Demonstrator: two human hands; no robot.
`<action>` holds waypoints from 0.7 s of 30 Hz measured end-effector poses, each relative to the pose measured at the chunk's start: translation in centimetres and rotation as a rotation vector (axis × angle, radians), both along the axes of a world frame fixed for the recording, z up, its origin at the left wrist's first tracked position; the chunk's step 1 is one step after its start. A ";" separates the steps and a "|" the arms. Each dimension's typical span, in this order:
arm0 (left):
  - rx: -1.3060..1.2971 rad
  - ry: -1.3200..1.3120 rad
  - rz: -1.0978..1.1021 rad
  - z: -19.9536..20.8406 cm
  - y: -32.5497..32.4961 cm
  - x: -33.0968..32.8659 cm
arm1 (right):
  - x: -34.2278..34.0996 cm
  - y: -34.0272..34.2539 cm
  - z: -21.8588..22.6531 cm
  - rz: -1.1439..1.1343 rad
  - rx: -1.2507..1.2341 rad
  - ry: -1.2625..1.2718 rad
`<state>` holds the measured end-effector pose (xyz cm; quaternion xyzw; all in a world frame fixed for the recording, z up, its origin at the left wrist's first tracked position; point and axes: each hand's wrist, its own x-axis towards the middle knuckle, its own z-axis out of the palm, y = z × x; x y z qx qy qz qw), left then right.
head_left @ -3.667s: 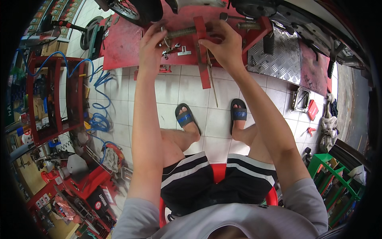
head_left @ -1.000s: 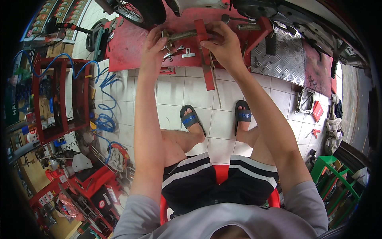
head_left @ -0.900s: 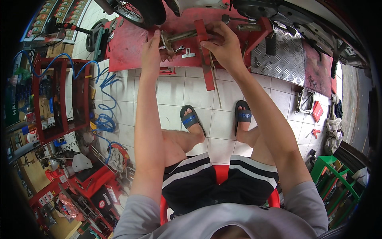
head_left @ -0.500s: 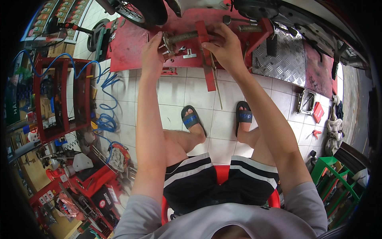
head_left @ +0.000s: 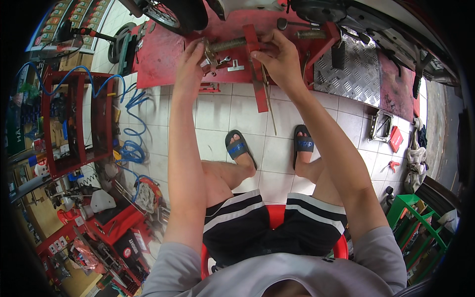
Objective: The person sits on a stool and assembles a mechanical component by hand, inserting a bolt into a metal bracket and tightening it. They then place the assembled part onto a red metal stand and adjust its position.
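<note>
My left hand [head_left: 190,62] is closed round a brassy metal end piece [head_left: 209,52]. From it a ridged rod, a coil spring or coarse thread [head_left: 228,44], runs right to a flat red metal bar [head_left: 260,89]. My right hand [head_left: 282,59] is bent at the bar's right side, its thumb against the bar's edge and its index finger above; what lies between them is partly hidden. A thin rod [head_left: 271,111] slants down beside the bar. Small metal parts and a wrench [head_left: 223,62] lie just right of my left hand.
The red work platform [head_left: 158,62] bears a wheel [head_left: 173,17], a hammer-like tool [head_left: 283,24], another ridged rod [head_left: 311,35] and a red bracket [head_left: 324,47]. A blue coiled hose [head_left: 133,132] hangs by a red rack [head_left: 79,123] on the left. A green rack [head_left: 410,213] stands right.
My right index finger has shifted slightly right and down along the bar's upper end. The fingers of my left hand have moved a little on the end piece. The bar stays nearly still.
</note>
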<state>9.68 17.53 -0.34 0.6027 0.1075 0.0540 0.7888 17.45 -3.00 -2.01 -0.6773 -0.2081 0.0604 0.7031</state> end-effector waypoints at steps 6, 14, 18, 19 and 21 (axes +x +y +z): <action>0.117 0.146 0.025 0.4 0.3 -0.1 | 0.1 0.3 -0.3 -0.002 -0.011 -0.036; 0.104 0.060 0.010 0.2 0.1 -0.2 | 0.1 0.2 -0.2 0.020 -0.031 -0.096; 0.015 0.013 0.066 0.1 -0.4 -0.3 | 0.1 0.2 -0.1 0.021 -0.070 -0.093; -0.015 -0.123 0.054 0.0 -0.6 -0.4 | 0.1 0.2 -0.1 0.017 -0.085 -0.082; 0.125 -0.117 0.020 0.2 -0.5 -0.3 | 0.1 0.3 -0.1 0.019 -0.066 -0.065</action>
